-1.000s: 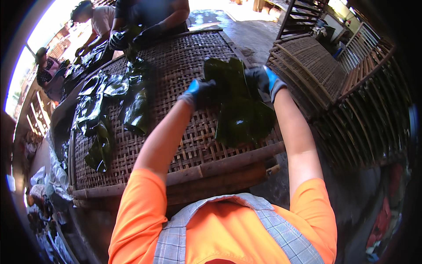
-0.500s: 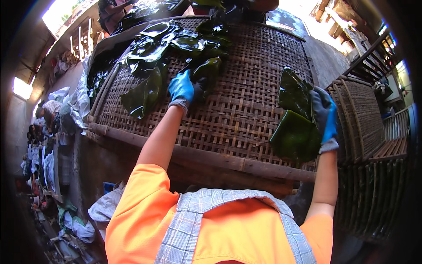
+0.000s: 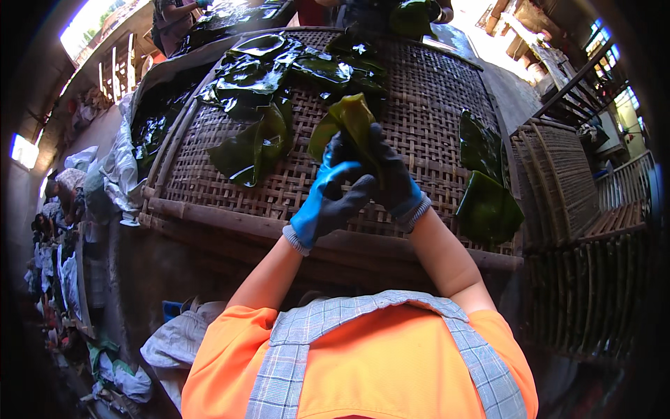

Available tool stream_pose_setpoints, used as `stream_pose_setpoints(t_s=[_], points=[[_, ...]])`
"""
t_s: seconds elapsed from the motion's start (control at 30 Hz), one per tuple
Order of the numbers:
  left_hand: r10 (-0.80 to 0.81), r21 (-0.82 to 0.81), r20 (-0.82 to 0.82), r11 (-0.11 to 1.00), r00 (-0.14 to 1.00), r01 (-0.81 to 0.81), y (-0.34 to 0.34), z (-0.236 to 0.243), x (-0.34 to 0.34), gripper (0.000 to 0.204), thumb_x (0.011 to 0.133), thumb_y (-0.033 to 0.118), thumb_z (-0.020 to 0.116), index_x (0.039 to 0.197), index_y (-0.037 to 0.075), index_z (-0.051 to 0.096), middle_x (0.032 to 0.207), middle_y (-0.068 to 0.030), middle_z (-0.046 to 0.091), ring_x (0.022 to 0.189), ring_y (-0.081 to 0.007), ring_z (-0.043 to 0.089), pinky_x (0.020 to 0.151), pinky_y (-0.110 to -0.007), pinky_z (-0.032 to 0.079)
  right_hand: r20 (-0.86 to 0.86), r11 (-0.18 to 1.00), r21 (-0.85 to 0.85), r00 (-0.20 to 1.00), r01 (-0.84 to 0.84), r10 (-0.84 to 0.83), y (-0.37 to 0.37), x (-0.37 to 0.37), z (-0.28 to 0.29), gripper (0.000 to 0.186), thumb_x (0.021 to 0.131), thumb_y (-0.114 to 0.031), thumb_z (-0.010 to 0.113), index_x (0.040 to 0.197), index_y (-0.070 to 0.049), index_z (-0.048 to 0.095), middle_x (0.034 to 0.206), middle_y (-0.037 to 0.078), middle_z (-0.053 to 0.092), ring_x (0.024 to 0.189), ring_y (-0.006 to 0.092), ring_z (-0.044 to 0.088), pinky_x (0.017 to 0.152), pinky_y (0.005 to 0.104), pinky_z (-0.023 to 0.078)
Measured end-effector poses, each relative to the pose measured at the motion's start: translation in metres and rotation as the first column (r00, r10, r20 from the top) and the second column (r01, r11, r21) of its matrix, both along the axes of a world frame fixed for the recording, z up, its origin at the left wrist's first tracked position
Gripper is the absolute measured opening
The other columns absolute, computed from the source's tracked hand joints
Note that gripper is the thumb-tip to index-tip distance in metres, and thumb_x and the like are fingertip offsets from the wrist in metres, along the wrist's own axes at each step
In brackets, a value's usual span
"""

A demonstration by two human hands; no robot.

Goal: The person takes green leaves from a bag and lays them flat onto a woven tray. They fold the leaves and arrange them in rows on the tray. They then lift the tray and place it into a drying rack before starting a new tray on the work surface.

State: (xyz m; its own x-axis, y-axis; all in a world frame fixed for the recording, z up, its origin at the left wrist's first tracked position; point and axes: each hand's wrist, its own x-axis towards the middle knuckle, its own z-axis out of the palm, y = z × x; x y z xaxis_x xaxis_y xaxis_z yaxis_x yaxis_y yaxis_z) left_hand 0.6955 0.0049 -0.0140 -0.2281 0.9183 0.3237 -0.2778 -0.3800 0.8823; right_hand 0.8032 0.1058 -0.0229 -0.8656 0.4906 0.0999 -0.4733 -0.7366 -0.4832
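Both my hands wear blue gloves with dark grey palms and meet over the middle of a woven bamboo tray [image 3: 419, 105]. Between them stands a folded, glossy green piece of kelp [image 3: 359, 122]. My left hand [image 3: 331, 195] is closed on its left side, the thumb pointing toward the other hand. My right hand [image 3: 394, 174] grips it from the right; some of its fingers are hidden behind the sheet. More wet kelp [image 3: 258, 143] lies left of my hands, with an overlapping pile [image 3: 262, 73] beyond. At the right edge two kelp pieces [image 3: 488, 206] lie flat, one overlapping the other.
A wooden rail [image 3: 335, 244] borders the tray's near side. Across it stands a person holding kelp [image 3: 412, 17], and another works at the far left. A dark heap of kelp [image 3: 160, 119] sits beyond the left rim. Woven racks [image 3: 562, 181] stand to the right.
My right hand has left the kelp at the right edge and come to the middle. My left hand has moved slightly right and nearer; both now hold one raised piece.
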Motion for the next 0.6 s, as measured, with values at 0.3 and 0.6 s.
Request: stream_pose_setpoints(t_s=[0.3, 0.6], points=[[-0.154, -0.039, 0.600, 0.974, 0.785, 0.222, 0.007, -0.017, -0.006, 0.039, 0.097, 0.012, 0.048, 0.136, 0.009, 0.044, 0.128, -0.0101, 0.053, 0.111, -0.0220, 0.058, 0.093, -0.035, 0.050, 0.018, 0.203, 0.941, 0.559, 0.272, -0.829, -0.066, -0.007, 0.001, 0.050, 0.092, -0.013, 0.051, 0.138, 0.002, 0.037, 0.134, 0.021, 0.046, 0.122, 0.0307, 0.049, 0.102, 0.0365, 0.040], [-0.487, 0.019, 0.664, 0.769, 0.567, 0.639, 0.008, -0.038, -0.020, 0.052, 0.097, 0.039, 0.049, 0.139, 0.011, 0.041, 0.137, -0.0124, 0.049, 0.119, -0.0277, 0.053, 0.105, -0.043, 0.040, 0.373, 0.843, 0.519, 0.850, 0.143, -0.373, -0.044, 0.043, 0.022, 0.046, 0.088, -0.027, 0.065, 0.125, -0.002, 0.053, 0.112, 0.009, 0.062, 0.100, 0.0177, 0.060, 0.087, 0.0335, 0.049]])
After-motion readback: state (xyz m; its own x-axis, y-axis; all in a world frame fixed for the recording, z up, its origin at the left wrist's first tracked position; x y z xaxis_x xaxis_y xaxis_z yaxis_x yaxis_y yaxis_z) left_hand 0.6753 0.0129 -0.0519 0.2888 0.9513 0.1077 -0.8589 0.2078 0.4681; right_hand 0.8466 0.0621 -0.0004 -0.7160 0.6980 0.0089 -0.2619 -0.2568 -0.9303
